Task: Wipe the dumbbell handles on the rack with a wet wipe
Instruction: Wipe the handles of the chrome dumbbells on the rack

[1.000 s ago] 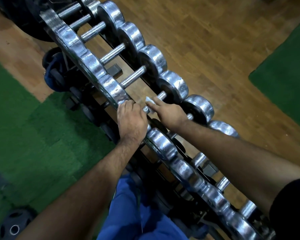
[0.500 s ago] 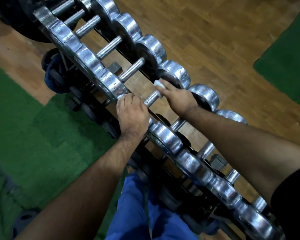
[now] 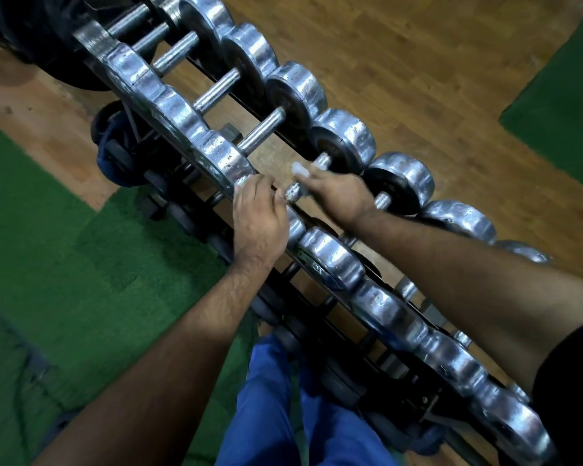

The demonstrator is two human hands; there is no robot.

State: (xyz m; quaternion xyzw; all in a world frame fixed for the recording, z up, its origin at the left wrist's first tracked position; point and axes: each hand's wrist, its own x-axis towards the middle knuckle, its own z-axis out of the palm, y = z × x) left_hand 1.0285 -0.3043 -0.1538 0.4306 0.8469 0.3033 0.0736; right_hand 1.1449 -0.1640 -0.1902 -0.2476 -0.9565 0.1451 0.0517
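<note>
A row of chrome dumbbells lies across a black rack (image 3: 414, 403) that runs from top left to bottom right. My right hand (image 3: 337, 191) grips the knurled handle (image 3: 293, 191) of one dumbbell through a white wet wipe (image 3: 298, 169), whose end sticks out past my fingers. My left hand (image 3: 260, 220) curls over the near chrome head of that same dumbbell. That head is almost fully hidden under my hand.
More chrome dumbbells (image 3: 216, 92) fill the rack on both sides. Dark weights sit on a lower tier (image 3: 169, 203). Green mats (image 3: 48, 250) lie left and far right on a wooden floor (image 3: 401, 62). My blue trouser legs (image 3: 303, 415) stand against the rack.
My right hand slid the wipe back along the handle from the far head toward the middle. My left hand stayed on the near head. The camera shifted slightly.
</note>
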